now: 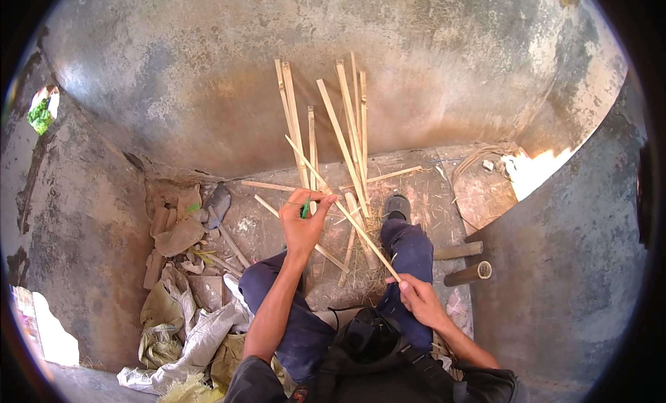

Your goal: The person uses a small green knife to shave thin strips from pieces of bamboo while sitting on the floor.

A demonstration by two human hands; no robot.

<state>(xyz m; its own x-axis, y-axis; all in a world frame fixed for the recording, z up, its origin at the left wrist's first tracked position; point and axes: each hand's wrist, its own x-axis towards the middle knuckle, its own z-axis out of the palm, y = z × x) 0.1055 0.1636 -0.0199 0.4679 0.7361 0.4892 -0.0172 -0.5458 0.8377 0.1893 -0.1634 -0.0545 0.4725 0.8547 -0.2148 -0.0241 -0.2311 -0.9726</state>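
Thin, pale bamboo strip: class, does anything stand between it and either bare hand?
Nothing visible separates the bare right hand from the thin, pale bamboo strip: it grips the lower end. The bare left hand holds a small green object; whether that lies between hand and strip is hidden.

Wearing mostly dark colours.
Sleeves showing charcoal; trousers showing navy; black strap running diagonally; shoe looking grey, perhaps.
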